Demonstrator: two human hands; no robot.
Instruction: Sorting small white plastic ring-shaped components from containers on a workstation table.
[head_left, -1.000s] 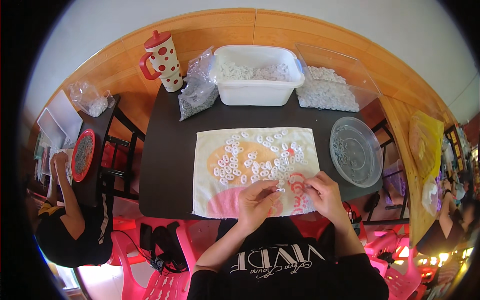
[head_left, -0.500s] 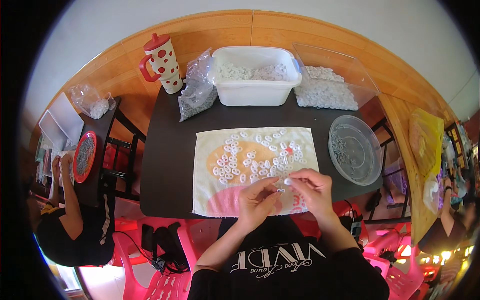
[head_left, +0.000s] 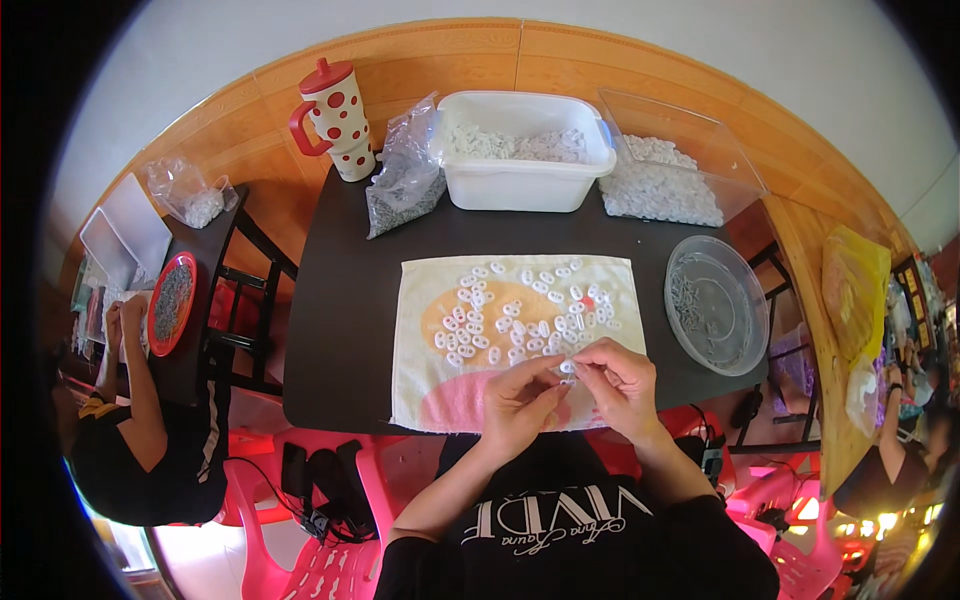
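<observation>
My left hand (head_left: 515,408) and my right hand (head_left: 626,388) meet over the near edge of a pale towel (head_left: 415,385). Between the right thumb and forefinger is a small white oval plastic piece (head_left: 567,366). The left fingers are pinched just beside it, on something tiny and pale that is too small to name. Beyond my hands, many similar white oval pieces with two dark holes (head_left: 460,335) lie scattered on the towel.
Along the back stand a spotted tumbler (head_left: 340,125), a bag of grey bits (head_left: 402,205), a white tub (head_left: 520,185) and a clear bin of white pieces (head_left: 660,190). A round clear container (head_left: 735,345) holds thin metal parts. Another person (head_left: 140,420) works at left.
My right hand has brought the white oval piece down and left, against the left fingertips. The view has shifted slightly, so the table things sit a little further right.
</observation>
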